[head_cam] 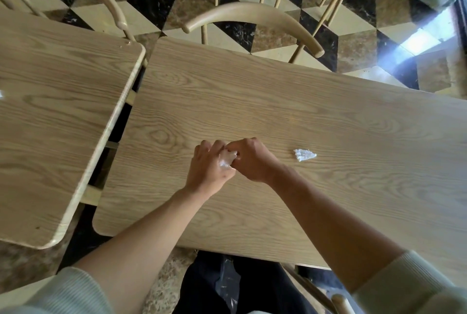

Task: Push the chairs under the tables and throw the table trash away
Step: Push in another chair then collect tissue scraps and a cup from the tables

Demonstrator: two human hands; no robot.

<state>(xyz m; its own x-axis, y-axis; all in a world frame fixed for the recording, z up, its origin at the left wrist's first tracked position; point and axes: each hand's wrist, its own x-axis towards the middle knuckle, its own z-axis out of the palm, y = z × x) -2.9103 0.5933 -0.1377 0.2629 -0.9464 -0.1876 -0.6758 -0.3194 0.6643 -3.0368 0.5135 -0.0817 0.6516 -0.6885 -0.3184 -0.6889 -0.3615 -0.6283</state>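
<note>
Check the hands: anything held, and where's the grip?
A crumpled white tissue is pinched between both hands: the left hand wraps its lower part, the right hand nips its top edge. A second tissue scrap lies untouched on the table.

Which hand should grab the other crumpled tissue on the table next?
Probably the right hand: the loose tissue lies just to its right on the table, while the left hand sits farther away and cradles the wad both hands pinch.
</note>
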